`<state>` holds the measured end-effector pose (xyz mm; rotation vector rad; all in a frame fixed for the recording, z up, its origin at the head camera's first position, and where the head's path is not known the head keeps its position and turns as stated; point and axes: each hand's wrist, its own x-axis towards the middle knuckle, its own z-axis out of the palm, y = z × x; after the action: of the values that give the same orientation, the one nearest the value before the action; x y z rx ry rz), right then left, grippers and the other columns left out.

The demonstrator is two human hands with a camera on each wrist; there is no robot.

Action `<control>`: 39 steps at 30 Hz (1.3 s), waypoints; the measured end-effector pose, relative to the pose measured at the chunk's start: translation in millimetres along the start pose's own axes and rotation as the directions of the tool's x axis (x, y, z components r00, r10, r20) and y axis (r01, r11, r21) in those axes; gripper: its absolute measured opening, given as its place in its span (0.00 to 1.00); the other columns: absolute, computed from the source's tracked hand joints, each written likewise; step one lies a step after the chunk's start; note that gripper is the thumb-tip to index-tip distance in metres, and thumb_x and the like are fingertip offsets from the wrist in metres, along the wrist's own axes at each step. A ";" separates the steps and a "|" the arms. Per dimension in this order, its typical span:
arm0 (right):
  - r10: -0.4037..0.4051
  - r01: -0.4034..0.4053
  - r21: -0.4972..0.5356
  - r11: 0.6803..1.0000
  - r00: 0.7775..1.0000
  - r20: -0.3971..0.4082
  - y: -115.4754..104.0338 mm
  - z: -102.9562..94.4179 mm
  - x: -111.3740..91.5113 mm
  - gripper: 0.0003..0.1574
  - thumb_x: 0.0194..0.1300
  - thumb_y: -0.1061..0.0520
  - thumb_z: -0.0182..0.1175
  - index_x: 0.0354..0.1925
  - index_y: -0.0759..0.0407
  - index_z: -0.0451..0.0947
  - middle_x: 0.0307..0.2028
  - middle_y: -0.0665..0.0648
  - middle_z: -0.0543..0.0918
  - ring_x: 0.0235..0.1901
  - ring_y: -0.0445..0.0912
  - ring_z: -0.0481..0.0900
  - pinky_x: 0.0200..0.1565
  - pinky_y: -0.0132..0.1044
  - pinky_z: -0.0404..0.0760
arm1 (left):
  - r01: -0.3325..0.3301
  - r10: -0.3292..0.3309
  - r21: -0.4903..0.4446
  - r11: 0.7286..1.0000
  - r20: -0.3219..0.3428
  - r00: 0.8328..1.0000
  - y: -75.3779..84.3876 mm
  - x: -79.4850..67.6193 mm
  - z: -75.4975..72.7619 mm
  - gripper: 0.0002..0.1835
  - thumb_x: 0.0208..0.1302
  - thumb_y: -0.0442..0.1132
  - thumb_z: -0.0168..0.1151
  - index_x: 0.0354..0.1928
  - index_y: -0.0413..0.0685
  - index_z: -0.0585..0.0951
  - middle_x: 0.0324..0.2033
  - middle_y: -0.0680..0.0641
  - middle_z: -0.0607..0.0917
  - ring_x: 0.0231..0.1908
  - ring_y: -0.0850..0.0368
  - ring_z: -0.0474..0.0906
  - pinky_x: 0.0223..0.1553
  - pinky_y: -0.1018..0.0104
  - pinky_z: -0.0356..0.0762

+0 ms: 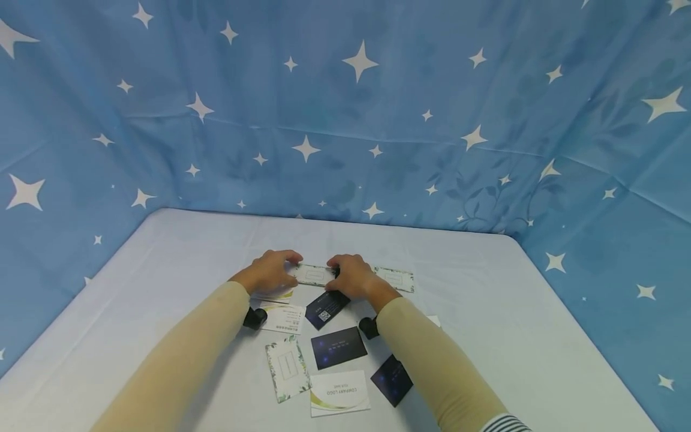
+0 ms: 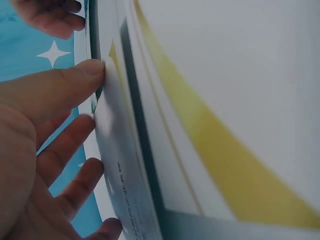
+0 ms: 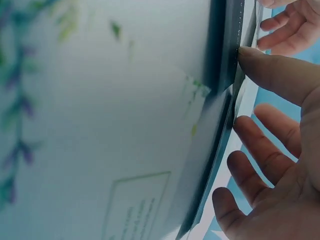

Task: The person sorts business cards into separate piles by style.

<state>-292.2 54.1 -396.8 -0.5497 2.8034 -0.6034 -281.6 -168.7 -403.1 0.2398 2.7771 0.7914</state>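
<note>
A white card with a leafy border (image 1: 315,275) lies flat between both hands at the far side of the group. My left hand (image 1: 270,271) curves thumb and fingertips about its left end, and my right hand (image 1: 353,277) does likewise at its right end. Just nearer is a dark card with a QR code (image 1: 327,309), close to the right thumb (image 3: 265,67). Two white cards with gold curves, one a text card (image 1: 283,318), lie below the left hand. Right of the right hand, a second leafy card (image 1: 396,279) lies partly hidden.
Nearer on the white table (image 1: 486,288) lie a dark card (image 1: 339,348), another leafy card (image 1: 288,367), a white company-logo card (image 1: 341,393) and a dark card (image 1: 393,381) beside the right sleeve. A blue star-patterned curtain (image 1: 324,108) hangs behind the table.
</note>
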 end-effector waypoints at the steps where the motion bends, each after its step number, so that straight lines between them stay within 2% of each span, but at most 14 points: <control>1: 0.007 -0.007 -0.001 1.000 1.000 0.003 0.2 -0.1 0.2 0.38 0.61 0.48 0.72 0.66 0.53 0.74 0.61 0.54 0.79 0.62 0.54 0.71 0.62 0.50 0.67 | 0.004 -0.004 -0.001 1.000 0.002 1.000 0.2 0.0 0.2 0.34 0.60 0.42 0.73 0.69 0.56 0.73 0.69 0.41 0.71 0.69 0.35 0.60 0.64 0.36 0.57; 5: 0.031 -0.031 -0.016 0.999 0.999 0.015 0.2 -0.8 1.5 0.39 0.60 0.48 0.72 0.67 0.51 0.74 0.60 0.52 0.78 0.61 0.55 0.70 0.62 0.52 0.65 | 0.012 -0.012 0.007 1.000 0.016 1.000 1.6 -0.4 -0.5 0.36 0.61 0.42 0.72 0.71 0.59 0.71 0.70 0.40 0.68 0.70 0.33 0.58 0.64 0.34 0.56; 11: 0.018 -0.018 0.003 1.000 0.999 0.027 0.0 -1.5 4.3 0.36 0.60 0.50 0.72 0.66 0.52 0.75 0.58 0.52 0.79 0.59 0.53 0.71 0.61 0.51 0.65 | -0.007 0.006 0.014 1.000 0.021 1.000 3.6 -0.5 -2.1 0.34 0.60 0.42 0.72 0.70 0.59 0.73 0.69 0.46 0.71 0.70 0.36 0.59 0.64 0.36 0.56; 18: -0.032 0.035 -0.093 0.995 0.999 0.034 -1.2 -3.2 2.8 0.38 0.62 0.46 0.71 0.67 0.52 0.73 0.58 0.52 0.79 0.60 0.52 0.72 0.62 0.52 0.64 | -0.104 0.104 0.067 0.992 0.005 0.995 1.7 0.7 -2.2 0.32 0.62 0.44 0.71 0.68 0.51 0.75 0.65 0.48 0.76 0.67 0.40 0.65 0.65 0.39 0.56; 22: -0.050 0.054 -0.122 0.991 0.998 0.039 -2.9 -3.7 2.2 0.38 0.62 0.45 0.70 0.67 0.52 0.73 0.58 0.52 0.80 0.59 0.52 0.72 0.62 0.52 0.64 | -0.135 0.137 0.087 0.987 -0.013 0.990 -0.8 1.3 -0.9 0.30 0.62 0.44 0.71 0.66 0.47 0.76 0.64 0.48 0.78 0.66 0.41 0.66 0.66 0.40 0.55; 29: -0.065 0.072 -0.170 0.983 0.997 0.044 -2.6 -2.0 3.3 0.33 0.64 0.44 0.69 0.65 0.51 0.77 0.58 0.53 0.81 0.61 0.52 0.73 0.62 0.53 0.64 | -0.138 0.139 0.035 0.990 -0.029 0.990 -2.8 -1.5 -0.4 0.29 0.61 0.43 0.71 0.64 0.46 0.77 0.63 0.46 0.78 0.66 0.41 0.67 0.66 0.42 0.58; 36: -0.086 0.087 -0.105 0.991 0.996 0.016 0.6 -2.8 1.4 0.29 0.67 0.48 0.66 0.64 0.53 0.78 0.57 0.55 0.81 0.61 0.54 0.74 0.62 0.51 0.68 | -0.147 0.146 -0.033 0.989 -0.042 0.988 -7.2 -1.6 -1.0 0.29 0.62 0.43 0.71 0.64 0.45 0.76 0.63 0.45 0.78 0.67 0.43 0.68 0.66 0.46 0.61; 39: -0.095 0.095 -0.080 0.992 0.995 0.009 1.5 -3.4 1.3 0.30 0.66 0.47 0.67 0.64 0.54 0.78 0.57 0.55 0.81 0.61 0.52 0.74 0.62 0.49 0.69 | -0.144 0.142 -0.040 0.989 -0.039 0.989 -7.7 -0.7 -1.6 0.29 0.62 0.44 0.71 0.64 0.46 0.76 0.63 0.45 0.78 0.67 0.43 0.68 0.66 0.46 0.61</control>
<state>-294.8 56.1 -394.6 -0.7024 2.8200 -0.5089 -282.1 -176.0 -405.8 0.4247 2.7981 0.8966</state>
